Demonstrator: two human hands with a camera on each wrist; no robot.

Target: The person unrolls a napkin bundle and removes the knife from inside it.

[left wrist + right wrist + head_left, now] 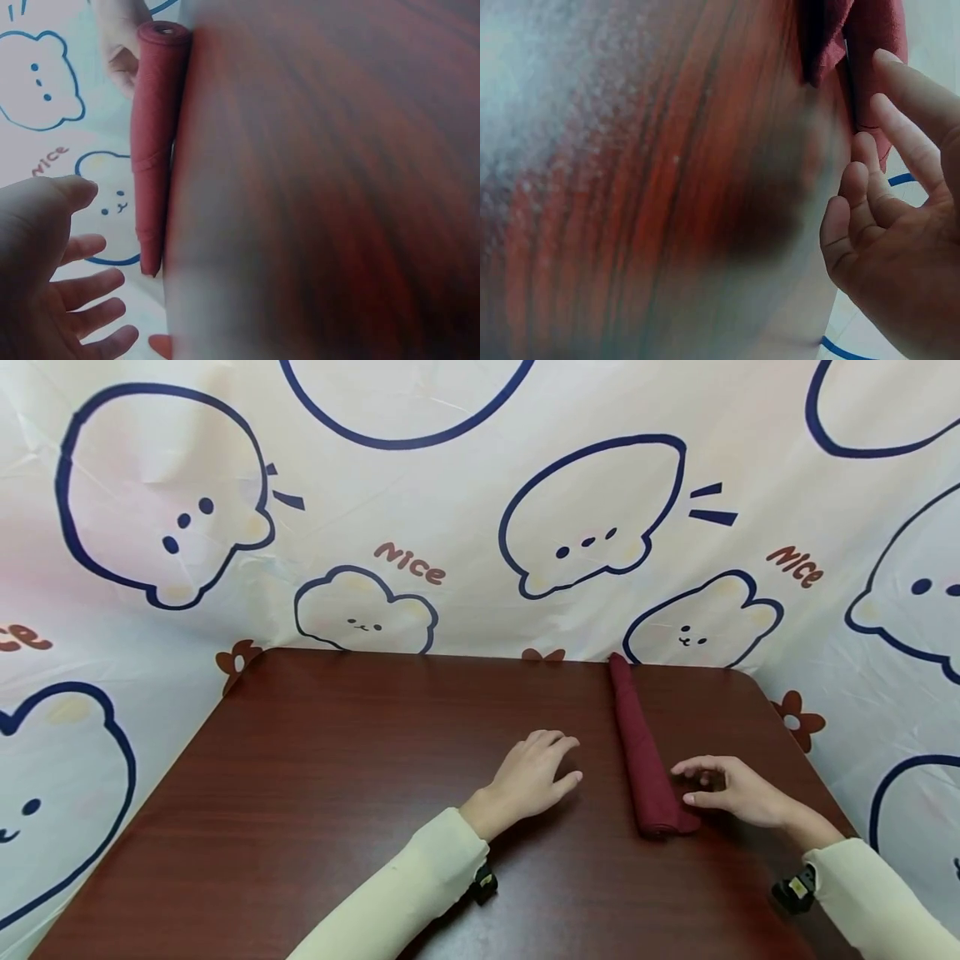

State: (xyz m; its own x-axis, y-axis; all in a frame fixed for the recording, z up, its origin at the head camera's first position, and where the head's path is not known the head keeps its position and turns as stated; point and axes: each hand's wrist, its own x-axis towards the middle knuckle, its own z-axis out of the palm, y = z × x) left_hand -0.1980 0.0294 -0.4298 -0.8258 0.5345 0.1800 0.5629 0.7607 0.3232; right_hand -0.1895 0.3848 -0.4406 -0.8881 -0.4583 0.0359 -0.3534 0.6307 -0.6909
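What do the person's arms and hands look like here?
The left sleeve and right sleeve are long and pale cream. A small black device with a yellowish patch sits at each wrist. The left hand and right hand wear no gloves.

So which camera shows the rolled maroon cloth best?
Head: the rolled maroon cloth appears uncropped, loose flap included. Left wrist shows its length without the flap; right wrist shows only part, fingers covering some.

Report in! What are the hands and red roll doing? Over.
Left hand empty, left of the red roll. Right hand empty, close by its right side, touch unclear. Roll lying on brown table. Nothing seen between hands and roll.
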